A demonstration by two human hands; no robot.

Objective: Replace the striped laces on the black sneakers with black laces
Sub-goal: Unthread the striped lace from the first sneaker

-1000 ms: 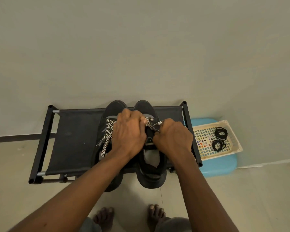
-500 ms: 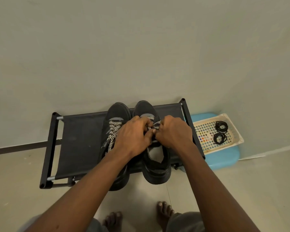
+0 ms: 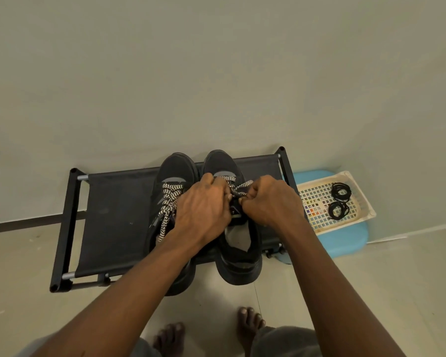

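On a black fabric surface (image 3: 113,215), a laced left sneaker (image 3: 174,166) sits beside the right sneaker (image 3: 240,256), whose striped lace (image 3: 240,188) is pinched by the left hand (image 3: 204,210) and right hand (image 3: 271,202), fingers (image 3: 251,203) curled, with coiled black laces (image 3: 339,200) in a basket (image 3: 317,224) far right.

Bare rack fabric (image 3: 113,217) is left at nine o'clock of the sneakers (image 3: 177,166); at three o'clock passage is narrowed by the basket (image 3: 317,191).

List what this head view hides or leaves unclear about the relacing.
- Right sneaker eyelets: covered by the left hand and right hand gripping its lace.
- Left sneaker opening: behind the left forearm.
- Black laces in the basket: too small to count strands.
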